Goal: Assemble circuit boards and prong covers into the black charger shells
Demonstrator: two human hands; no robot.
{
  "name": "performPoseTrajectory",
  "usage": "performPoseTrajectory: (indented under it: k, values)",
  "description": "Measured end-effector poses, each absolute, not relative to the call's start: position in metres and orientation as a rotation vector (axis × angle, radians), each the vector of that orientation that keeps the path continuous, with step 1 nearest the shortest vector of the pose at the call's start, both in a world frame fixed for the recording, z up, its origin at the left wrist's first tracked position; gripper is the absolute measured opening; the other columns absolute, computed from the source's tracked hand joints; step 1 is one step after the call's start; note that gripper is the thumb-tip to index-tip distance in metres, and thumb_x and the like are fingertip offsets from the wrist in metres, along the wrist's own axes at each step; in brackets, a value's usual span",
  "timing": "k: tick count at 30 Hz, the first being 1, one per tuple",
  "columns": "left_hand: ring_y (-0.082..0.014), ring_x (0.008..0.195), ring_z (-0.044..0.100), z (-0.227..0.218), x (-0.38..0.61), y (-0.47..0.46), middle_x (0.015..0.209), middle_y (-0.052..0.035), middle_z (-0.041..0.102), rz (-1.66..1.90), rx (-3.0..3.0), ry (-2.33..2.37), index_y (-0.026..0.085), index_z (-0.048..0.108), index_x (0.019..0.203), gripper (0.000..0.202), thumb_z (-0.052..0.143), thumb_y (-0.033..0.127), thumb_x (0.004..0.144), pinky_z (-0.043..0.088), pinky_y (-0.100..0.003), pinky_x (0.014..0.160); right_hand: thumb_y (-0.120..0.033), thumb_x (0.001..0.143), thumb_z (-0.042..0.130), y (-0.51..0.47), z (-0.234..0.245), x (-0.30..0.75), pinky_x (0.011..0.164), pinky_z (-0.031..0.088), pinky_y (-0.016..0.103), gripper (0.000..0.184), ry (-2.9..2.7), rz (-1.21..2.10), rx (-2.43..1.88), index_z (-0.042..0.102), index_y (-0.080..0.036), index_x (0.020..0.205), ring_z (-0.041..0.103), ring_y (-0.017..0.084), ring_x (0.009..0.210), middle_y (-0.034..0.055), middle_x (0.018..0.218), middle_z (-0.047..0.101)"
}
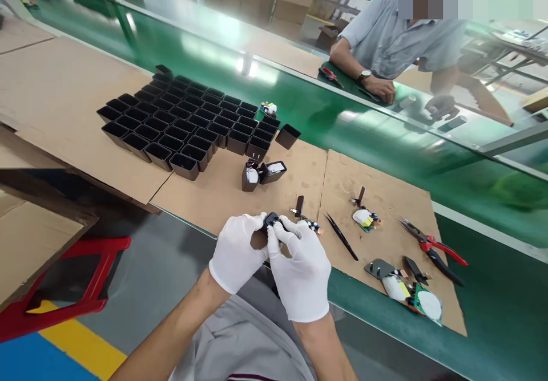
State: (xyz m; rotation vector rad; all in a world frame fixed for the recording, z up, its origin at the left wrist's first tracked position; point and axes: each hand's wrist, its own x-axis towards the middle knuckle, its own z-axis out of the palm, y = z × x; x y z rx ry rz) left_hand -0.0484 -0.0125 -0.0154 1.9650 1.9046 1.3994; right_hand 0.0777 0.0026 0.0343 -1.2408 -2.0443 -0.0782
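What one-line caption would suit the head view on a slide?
White-gloved left hand and right hand hold a small black part, with clustered black cases, tweezers and red-and-black pliers nearby.

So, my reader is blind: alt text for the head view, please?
White-gloved left hand and right hand hold a black part at a bench. Black cases stand clustered at left; tweezers, pliers and circuit boards lie at right; a co-worker is opposite.
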Motion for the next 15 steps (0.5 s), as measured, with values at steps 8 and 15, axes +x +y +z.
performPoseTrajectory:
  k: [8, 15]
  values:
    - [-0.0250, 0.090, 0.074, -0.012, -0.059, -0.015, 0.100, -0.0073, 0.077, 1.396, 1.915, 1.720, 0.021, 0.065, 0.114, 0.029, 0.072, 0.017, 0.087, 0.060, -0.039, 0.084, -0.025, 0.100, 0.072, 0.008, 0.025, 0.095, 0.090, 0.065, 0.043, 0.024, -2.222, -0.078, -1.122, 0.070, -0.020, 0.123, 0.077, 0.030, 0.110, 0.0166, 0.131, 0.074]
    - [-0.0196, 0.103, 0.077, 0.001, -0.084, -0.017, 0.112, -0.0037, 0.079, 1.424, 1.625, 1.585, 0.024, 0.068, 0.118, 0.038, 0.062, 0.004, 0.086, 0.063, -0.034, 0.095, -0.013, 0.097, 0.073, 0.015, 0.039, 0.093, 0.091, 0.065, 0.033, 0.027, -2.127, -0.032, -1.023, 0.069, -0.026, 0.121, 0.078, 0.019, 0.099, 0.0067, 0.112, 0.079]
